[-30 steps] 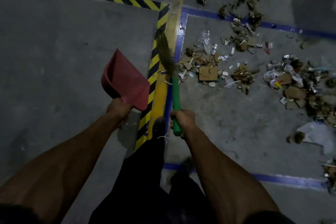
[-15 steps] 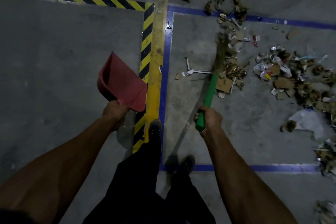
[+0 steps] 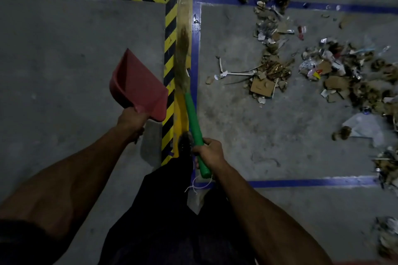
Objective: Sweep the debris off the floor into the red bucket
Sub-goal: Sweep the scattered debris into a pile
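No readable text, label, brand or number shows anywhere (the scraps of packaging (image 3: 315, 72) on the floor are too blurred).

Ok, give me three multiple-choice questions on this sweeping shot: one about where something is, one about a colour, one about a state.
1. Where does most of the debris lie?
A. inside the blue floor lines
B. on the striped tape
C. in the scoop

2. What colour is the broom handle?
A. blue
B. green
C. white

3. What is the left hand doing?
A. hanging empty
B. touching the floor
C. holding the red scoop

Answers: 1 A, the litter sits within the blue rectangle; 2 B, green shaft in the right hand; 3 C, fingers closed on the scoop's handle.
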The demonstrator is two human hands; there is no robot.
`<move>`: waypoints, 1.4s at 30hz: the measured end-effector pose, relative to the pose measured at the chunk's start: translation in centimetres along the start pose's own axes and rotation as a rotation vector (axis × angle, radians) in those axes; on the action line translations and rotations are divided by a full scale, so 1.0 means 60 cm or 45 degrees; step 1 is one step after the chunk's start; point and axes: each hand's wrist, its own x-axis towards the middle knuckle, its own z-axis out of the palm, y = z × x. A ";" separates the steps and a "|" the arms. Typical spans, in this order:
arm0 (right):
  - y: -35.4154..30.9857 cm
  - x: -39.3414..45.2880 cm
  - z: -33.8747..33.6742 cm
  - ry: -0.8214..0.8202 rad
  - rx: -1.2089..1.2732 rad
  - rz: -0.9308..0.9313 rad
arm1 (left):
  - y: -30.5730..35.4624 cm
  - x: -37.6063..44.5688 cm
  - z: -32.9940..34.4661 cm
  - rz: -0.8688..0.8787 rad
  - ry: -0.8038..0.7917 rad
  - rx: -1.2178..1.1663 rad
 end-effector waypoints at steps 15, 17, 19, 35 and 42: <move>-0.046 0.000 -0.151 0.481 0.706 0.048 | 0.038 -0.011 0.045 0.083 -0.112 -0.016; -0.039 -0.019 -0.133 0.425 0.687 -0.006 | 0.047 -0.018 0.054 0.094 -0.151 -0.027; -0.028 -0.030 -0.117 0.357 0.665 -0.025 | 0.057 -0.029 0.065 0.122 -0.178 -0.031; 0.007 0.030 -0.273 0.526 0.700 0.082 | 0.095 -0.056 0.145 0.207 -0.228 0.088; 0.044 -0.014 -0.237 0.395 0.561 -0.030 | 0.118 -0.088 0.194 0.208 -0.246 0.084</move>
